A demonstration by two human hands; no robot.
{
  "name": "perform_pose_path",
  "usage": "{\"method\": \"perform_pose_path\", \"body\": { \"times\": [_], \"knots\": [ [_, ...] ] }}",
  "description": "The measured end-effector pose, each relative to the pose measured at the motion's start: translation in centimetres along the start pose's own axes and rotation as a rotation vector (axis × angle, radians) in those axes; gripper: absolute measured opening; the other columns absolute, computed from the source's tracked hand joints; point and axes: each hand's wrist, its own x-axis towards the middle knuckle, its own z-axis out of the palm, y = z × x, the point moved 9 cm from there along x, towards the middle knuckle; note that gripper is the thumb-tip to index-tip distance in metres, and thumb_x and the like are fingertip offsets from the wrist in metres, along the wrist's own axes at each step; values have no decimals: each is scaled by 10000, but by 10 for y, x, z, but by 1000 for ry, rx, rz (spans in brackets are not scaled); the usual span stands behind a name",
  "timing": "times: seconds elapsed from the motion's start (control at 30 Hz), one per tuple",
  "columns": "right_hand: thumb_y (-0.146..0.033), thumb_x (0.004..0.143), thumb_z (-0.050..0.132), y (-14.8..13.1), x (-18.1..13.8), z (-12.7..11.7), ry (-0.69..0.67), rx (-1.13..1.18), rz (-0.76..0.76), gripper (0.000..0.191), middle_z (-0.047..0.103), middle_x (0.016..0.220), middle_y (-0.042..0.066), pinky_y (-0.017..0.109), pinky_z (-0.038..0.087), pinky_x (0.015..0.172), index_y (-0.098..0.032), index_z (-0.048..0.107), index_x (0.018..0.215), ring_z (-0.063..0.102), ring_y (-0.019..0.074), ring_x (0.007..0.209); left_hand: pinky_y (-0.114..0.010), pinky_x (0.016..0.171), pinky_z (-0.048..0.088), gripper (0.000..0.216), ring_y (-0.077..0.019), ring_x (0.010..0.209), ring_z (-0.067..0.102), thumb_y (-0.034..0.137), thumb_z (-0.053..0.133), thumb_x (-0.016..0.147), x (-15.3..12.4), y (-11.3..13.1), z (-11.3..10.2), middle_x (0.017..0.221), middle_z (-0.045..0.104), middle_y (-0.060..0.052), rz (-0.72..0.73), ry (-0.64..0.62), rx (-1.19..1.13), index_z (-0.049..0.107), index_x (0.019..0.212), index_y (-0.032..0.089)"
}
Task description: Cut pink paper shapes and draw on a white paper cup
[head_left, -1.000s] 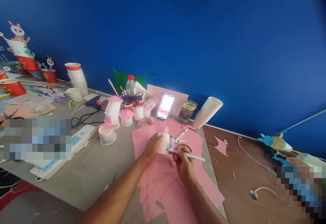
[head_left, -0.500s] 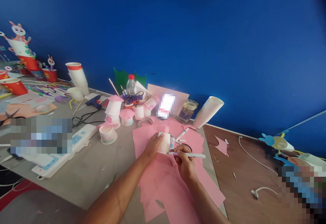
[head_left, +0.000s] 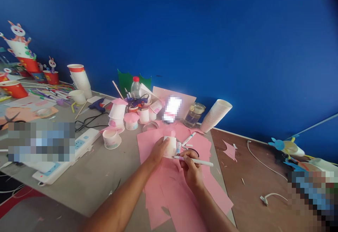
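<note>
My left hand (head_left: 157,151) grips a small white paper cup (head_left: 170,146) lying on its side on pink paper sheets (head_left: 171,186). My right hand (head_left: 190,170) is closed on a white marker pen (head_left: 196,161), held nearly level with its tip touching the cup's lower edge. A second marker (head_left: 188,139) and a small tube lie just behind the cup, beside a dark ring.
Behind stand decorated paper cups (head_left: 118,114), a water bottle (head_left: 135,87), a glass jar (head_left: 194,114) and a leaning stack of white cups (head_left: 216,115). A power strip (head_left: 79,144), a glue gun (head_left: 97,105) and cables lie at left. The brown table (head_left: 253,186) at right holds cords and scraps.
The pen has dropped from a tilt to nearly level, its tip sliding to the cup's lower edge. The left hand and cup have barely moved.
</note>
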Motion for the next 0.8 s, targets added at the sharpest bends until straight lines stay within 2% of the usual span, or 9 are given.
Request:
{"method": "perform_pose_path", "body": {
  "times": [0.2, 0.37, 0.63, 0.8],
  "knots": [
    [-327, 735, 654, 1, 1, 0, 4, -26, -11, 185, 432, 452, -60, 268, 307, 509, -222, 599, 594, 356, 108, 453, -300, 604, 476, 403, -189, 655, 624, 518, 640, 765, -1, 1, -1, 765, 692, -64, -1, 16, -13, 676, 888, 136],
    [-265, 704, 645, 8, 1, -4, 19, -21, 43, 149, 432, 455, -63, 262, 302, 501, -218, 596, 572, 353, 105, 456, -270, 545, 458, 403, -178, 641, 620, 518, 670, 744, 1, -4, -2, 763, 689, -60, -20, 21, -24, 670, 882, 139],
    [-255, 687, 647, 11, 5, -9, 85, 147, 101, 155, 440, 439, -68, 247, 414, 558, -212, 574, 557, 354, 87, 448, -261, 531, 464, 428, -170, 632, 614, 536, 708, 695, -3, 6, 2, 731, 682, -55, -28, 29, -49, 666, 813, 127],
    [-270, 686, 676, 11, 5, -8, 85, 120, 108, 141, 464, 445, -61, 217, 379, 506, -207, 602, 584, 380, 84, 454, -282, 528, 480, 462, -179, 615, 618, 556, 714, 673, -3, 5, 3, 711, 674, -49, -40, 30, -66, 660, 823, 123]
  ]
}}
